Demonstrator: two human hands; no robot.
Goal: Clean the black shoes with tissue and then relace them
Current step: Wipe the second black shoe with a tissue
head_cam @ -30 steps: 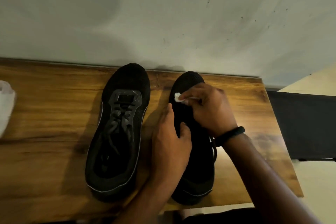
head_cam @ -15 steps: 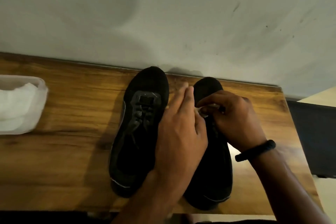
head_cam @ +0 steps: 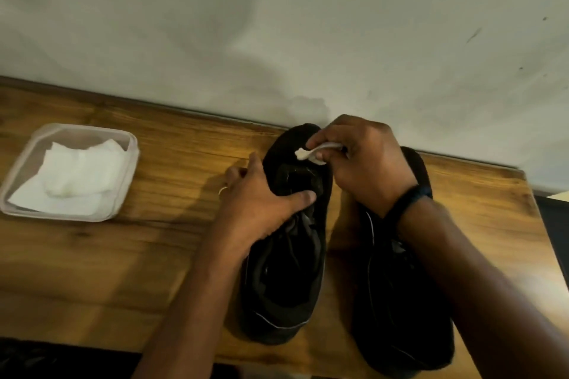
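Two black shoes stand side by side on the wooden table (head_cam: 172, 255), toes toward the wall. My left hand (head_cam: 261, 203) grips the left shoe (head_cam: 286, 286) across its laced midfoot, thumb over the tongue and fingers round its outer side. My right hand (head_cam: 363, 163) pinches a small wad of white tissue (head_cam: 308, 153) and holds it against the toe of the left shoe. The right shoe (head_cam: 397, 317) lies under my right wrist and forearm, its toe partly hidden.
A clear plastic tray (head_cam: 121, 191) with folded white tissues (head_cam: 77, 177) sits at the left of the table. A pale wall runs along the table's far edge. The table's right edge lies just beyond the right shoe, with a dark object past it.
Both hands moved from the right shoe to the left shoe. My left hand now grips the left shoe's midfoot, and my right hand brought the tissue to its toe. The camera swung left.
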